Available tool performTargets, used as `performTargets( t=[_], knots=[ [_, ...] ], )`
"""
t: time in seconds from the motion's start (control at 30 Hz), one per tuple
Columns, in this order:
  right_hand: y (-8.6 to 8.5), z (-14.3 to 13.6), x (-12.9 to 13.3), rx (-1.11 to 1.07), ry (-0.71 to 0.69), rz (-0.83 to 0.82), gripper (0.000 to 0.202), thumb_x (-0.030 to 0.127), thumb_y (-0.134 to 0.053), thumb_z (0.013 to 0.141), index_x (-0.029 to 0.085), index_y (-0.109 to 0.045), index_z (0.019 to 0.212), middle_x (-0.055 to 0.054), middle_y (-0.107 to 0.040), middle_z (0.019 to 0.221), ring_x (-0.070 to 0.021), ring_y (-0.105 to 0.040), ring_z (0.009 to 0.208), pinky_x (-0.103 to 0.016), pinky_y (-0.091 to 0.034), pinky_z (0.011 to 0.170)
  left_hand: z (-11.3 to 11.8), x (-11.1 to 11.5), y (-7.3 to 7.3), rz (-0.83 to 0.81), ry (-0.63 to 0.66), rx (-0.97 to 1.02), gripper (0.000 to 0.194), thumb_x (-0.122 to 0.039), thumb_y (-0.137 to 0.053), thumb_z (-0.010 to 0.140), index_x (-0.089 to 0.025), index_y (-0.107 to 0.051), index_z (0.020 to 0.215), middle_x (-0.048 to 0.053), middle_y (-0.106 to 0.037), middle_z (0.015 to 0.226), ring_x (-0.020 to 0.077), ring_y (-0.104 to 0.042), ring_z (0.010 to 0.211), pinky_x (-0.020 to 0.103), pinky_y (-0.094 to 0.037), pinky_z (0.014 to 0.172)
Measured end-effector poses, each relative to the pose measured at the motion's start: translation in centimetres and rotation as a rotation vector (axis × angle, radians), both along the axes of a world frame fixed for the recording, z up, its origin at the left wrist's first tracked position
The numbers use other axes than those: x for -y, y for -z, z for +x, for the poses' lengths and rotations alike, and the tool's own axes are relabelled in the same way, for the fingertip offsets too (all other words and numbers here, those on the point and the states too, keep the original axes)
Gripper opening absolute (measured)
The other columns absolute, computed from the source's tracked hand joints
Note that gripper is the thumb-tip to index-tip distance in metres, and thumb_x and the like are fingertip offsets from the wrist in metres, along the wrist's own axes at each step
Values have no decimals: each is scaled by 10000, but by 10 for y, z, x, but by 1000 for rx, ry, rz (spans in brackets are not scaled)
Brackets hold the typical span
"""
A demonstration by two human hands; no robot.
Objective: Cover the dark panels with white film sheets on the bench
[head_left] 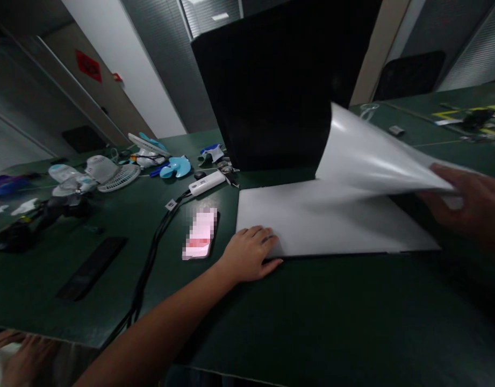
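A flat white panel (295, 220) with a thin dark edge lies on the green table in front of me. My left hand (251, 250) rests palm down over its near left corner, fingers laid across the surface and thumb apart at the front edge. On the right, my right hand (465, 199), slightly blurred, pinches the edge of a glossy white sheet (364, 150). This sheet is lifted off the panel and curls upward at its far left corner. Behind them stands a large black panel (279, 86), tilted; whether it is joined to the white one I cannot tell.
Left of the panel are a phone (201, 234), a white power strip (207, 184) with black cables (150, 258), and a black slab (92, 269). Fan parts (118, 174) and a blue fan blade (175, 167) lie farther back. Another person's hands (27, 355) show at lower left.
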State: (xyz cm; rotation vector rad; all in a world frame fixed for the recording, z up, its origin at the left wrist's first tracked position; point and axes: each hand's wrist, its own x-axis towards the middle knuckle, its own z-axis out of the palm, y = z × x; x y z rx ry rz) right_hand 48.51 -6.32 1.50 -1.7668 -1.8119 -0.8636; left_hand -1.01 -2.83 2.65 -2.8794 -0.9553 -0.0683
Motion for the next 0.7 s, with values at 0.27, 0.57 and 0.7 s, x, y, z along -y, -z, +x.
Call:
performTargets(
  t=[0.27, 0.57, 0.7],
  knots=[
    [31, -69, -15, 141, -530, -556, 848, 660, -528, 942, 390, -195, 1673, -7, -356, 1636, -284, -496, 1411, -545, -530, 1091, -1, -3, 3, 80, 20, 16, 473, -573, -510, 1018, -184, -740, 1158, 145, -729, 1179, 315, -682, 1138, 461, -589, 908],
    [36, -54, -20, -39, -444, -676, 688, 641, -386, 998, 412, -303, 1641, 45, -261, 1681, -258, -338, 1530, -539, -353, 1264, -7, 7, 6, 326, 363, 437, 348, -375, -553, 990, -191, -642, 708, -6, -600, 625, 144, -544, 561, 301, -424, 537],
    [41, -7, -29, -169, -7, -542, 898, 794, -348, 927, 208, -402, 1606, -136, -375, 1619, -365, -369, 1489, -611, -307, 1242, -6, 0, 5, 201, 6, 593, 357, -362, -444, 1012, -192, -652, 776, 47, -673, 754, 183, -627, 717, 348, -519, 694]
  ],
)
